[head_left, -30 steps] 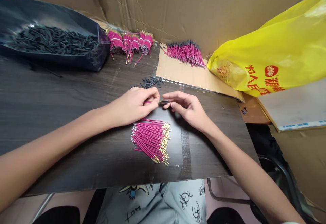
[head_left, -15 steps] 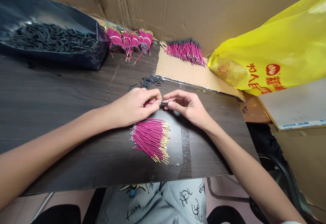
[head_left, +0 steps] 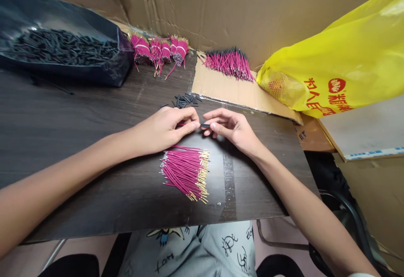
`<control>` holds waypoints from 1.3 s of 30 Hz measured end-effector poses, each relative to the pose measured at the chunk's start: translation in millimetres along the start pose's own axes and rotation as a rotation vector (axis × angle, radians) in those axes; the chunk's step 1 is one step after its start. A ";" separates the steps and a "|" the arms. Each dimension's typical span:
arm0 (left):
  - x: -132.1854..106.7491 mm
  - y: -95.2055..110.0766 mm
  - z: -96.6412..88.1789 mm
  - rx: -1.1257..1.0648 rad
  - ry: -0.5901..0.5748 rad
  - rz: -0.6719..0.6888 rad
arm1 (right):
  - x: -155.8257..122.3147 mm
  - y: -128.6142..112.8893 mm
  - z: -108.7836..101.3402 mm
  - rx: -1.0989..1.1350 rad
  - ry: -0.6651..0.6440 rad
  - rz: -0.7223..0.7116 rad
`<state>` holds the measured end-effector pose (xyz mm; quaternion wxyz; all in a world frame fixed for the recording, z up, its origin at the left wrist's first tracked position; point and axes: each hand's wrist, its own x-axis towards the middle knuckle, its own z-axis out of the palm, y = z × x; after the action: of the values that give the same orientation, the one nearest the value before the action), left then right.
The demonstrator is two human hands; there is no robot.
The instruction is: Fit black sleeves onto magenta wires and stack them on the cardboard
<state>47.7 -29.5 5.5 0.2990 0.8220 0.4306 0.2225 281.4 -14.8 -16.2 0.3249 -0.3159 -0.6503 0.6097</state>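
Observation:
My left hand (head_left: 176, 126) is closed on a magenta wire (head_left: 181, 123), most of it hidden by the fingers. Between thumb and fingers, my right hand (head_left: 232, 127) pinches a short black sleeve (head_left: 205, 125). The sleeve bridges the small gap between both hands, its left end at my left fingertips; whether the wire's tip is inside it I cannot tell. Just below the hands lies a fanned pile of magenta wires (head_left: 184, 172), with silvery ends at left and gold ends at right. Beyond my left hand sit several loose black sleeves (head_left: 185, 100) on the dark table (head_left: 104, 197).
A dark plastic bag (head_left: 124, 69) full of black sleeves stands at back left. Beside it are tied magenta wire bundles (head_left: 179, 51). Black-ended wires (head_left: 229, 63) rest on a cardboard sheet (head_left: 221, 88). A yellow bag (head_left: 341, 54) leans in at right.
The hands sit slightly farther apart, and more of the black sleeve shows between them. Both hands keep their hold; the piles look the same.

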 end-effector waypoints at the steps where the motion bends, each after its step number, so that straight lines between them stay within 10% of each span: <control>1: -0.3 0.1 0.7 -0.005 0.001 0.003 | 0.1 0.3 0.5 -0.007 0.002 -0.001; 17: -1.5 -5.3 3.8 -0.105 0.020 -0.054 | -8.2 2.9 7.6 -0.286 0.043 -0.155; 39: -1.3 -4.6 6.4 -0.303 0.045 -0.024 | -1.6 5.0 4.3 0.136 -0.053 -0.084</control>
<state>48.4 -30.4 -2.4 0.4128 0.7570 0.4083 0.2996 278.9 -18.4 -21.5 0.3536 -0.2493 -0.6285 0.6464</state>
